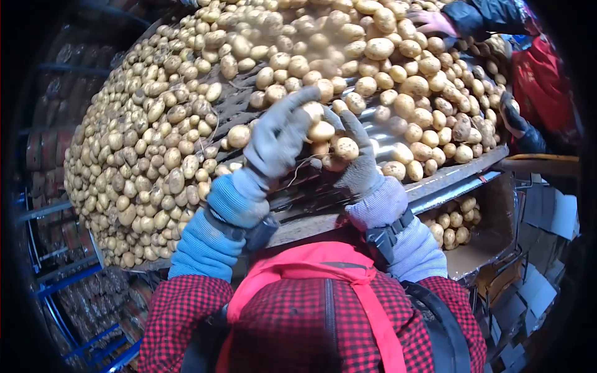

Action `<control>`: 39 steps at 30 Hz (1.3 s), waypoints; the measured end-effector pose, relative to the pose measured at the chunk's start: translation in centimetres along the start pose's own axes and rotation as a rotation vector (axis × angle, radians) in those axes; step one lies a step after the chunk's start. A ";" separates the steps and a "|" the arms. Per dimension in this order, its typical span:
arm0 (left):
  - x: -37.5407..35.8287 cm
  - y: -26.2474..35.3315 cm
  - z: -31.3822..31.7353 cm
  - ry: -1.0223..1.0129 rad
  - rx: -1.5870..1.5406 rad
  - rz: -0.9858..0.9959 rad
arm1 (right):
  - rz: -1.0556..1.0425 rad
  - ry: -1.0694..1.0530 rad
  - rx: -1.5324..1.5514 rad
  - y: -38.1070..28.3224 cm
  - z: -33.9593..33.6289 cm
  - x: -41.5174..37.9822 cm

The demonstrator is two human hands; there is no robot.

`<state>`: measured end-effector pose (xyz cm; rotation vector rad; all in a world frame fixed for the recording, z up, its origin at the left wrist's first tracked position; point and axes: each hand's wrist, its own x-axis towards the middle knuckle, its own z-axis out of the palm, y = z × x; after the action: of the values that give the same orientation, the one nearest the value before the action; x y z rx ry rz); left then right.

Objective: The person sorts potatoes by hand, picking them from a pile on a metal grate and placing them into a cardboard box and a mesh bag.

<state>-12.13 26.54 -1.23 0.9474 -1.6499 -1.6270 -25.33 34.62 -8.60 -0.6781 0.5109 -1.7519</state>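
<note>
My left hand (278,138), in a grey-white work glove, is curved against a few pale yellow potatoes (321,131), its index finger stretched forward and slightly blurred. Facing it, my right hand (360,163) in a dirty grey glove has its fingers bent around potatoes, with one speckled potato (346,148) at the palm. The cluster is gripped between both hands above a slatted metal table (298,208). A thin root strand hangs beside the left wrist. My palms are partly hidden by the potatoes.
A large potato heap (149,161) spreads over the left and far side. Below the table's wooden edge (448,171), a bin (497,211) holds more potatoes. At the right, another person's gloved hand (513,117) and pinkish hand (432,23) reach to the pile.
</note>
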 end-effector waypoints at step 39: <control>2.8 2.3 4.8 -0.686 0.768 0.571 | 0.112 0.148 0.431 -5.6 -2.5 -8.0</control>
<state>-17.83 26.83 0.74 0.1305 -2.7945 -0.9437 -29.42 43.85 -8.30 -0.2139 0.2503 -1.7377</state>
